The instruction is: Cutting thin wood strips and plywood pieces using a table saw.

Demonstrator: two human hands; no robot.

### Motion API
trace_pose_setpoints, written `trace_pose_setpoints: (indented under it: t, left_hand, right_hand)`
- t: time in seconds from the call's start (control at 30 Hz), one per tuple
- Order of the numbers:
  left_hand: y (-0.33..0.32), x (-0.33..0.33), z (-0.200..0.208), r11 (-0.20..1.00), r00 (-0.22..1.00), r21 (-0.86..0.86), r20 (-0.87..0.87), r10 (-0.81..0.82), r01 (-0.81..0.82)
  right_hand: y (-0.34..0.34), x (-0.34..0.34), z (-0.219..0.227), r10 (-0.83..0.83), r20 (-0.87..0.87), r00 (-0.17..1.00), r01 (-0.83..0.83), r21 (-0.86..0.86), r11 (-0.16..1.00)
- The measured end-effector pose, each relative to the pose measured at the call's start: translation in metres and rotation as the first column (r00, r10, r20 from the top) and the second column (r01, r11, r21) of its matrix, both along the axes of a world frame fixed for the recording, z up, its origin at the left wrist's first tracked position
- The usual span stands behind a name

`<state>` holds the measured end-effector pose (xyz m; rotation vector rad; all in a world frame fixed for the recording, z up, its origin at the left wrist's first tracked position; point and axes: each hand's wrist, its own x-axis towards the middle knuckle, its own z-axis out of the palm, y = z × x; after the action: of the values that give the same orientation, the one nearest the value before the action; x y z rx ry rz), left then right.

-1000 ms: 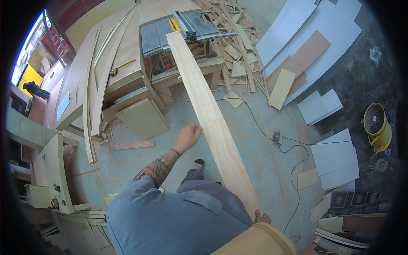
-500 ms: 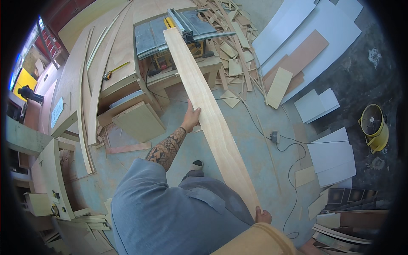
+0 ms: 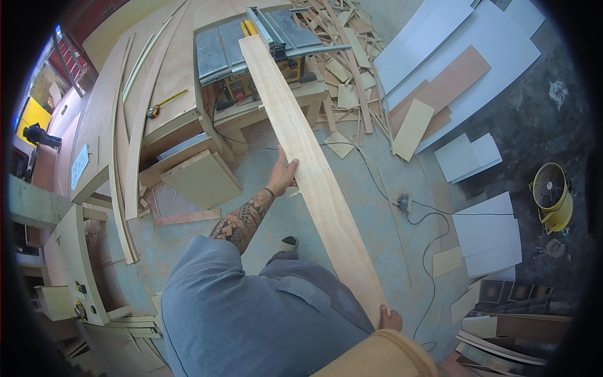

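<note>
A long, pale wooden board (image 3: 314, 163) slants from the table saw down to my right side. My left hand (image 3: 284, 171) grips its left edge near the middle, thumb on top and fingers under it. At the near end, my right hand (image 3: 389, 318) holds the board's corner, thumb on its face and the other fingers curled around the edge. The board's far end lies over the front of the table saw (image 3: 220, 58), beside the saw's metal fence (image 3: 269, 34) and a yellow part (image 3: 249, 28). Whether that end touches the saw top, I cannot tell.
A workbench (image 3: 169, 81) on the left bears long strips and a tape measure (image 3: 154, 112). Offcuts (image 3: 348, 94) are heaped right of the saw. A black cable (image 3: 433, 251) crosses the floor on my right. White panels (image 3: 427, 44) and a yellow fan (image 3: 551, 195) stand farther right.
The board's far end has shifted slightly toward the saw's far side. Both hands keep their hold, and the view has turned a little.
</note>
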<state>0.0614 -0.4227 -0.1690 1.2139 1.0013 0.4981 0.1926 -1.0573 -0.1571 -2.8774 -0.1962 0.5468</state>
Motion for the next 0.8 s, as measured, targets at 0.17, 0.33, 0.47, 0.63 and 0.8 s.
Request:
trace_pose_setpoints:
  t: [0.17,0.33,0.47,0.63,0.8]
  left_hand:
    - [0.006,0.0,-0.002,0.999,1.0,0.025,-0.007,0.024,-0.024]
    - [0.016,0.0,-0.005,1.0,1.0,0.015,-0.022,0.016,-0.016]
    - [0.022,0.0,-0.003,1.0,1.0,0.019,-0.028,0.01,-0.009]
    - [0.034,-0.001,-0.002,1.0,0.999,0.027,-0.035,-0.007,0.008]
    - [0.039,0.0,-0.001,0.999,0.999,0.035,-0.031,0.009,-0.008]
  right_hand:
    - [0.005,-0.001,-0.001,-0.033,-0.034,0.999,0.034,0.011,0.999]
    - [0.015,-0.003,0.003,-0.041,-0.04,0.998,0.041,0.002,0.999]
    - [0.024,-0.005,0.009,-0.03,-0.025,0.999,0.03,0.005,1.0]
    - [0.035,-0.006,0.009,-0.027,-0.014,1.0,0.027,0.015,1.0]
    - [0.043,-0.007,0.01,-0.025,-0.014,1.0,0.025,-0.02,0.999]
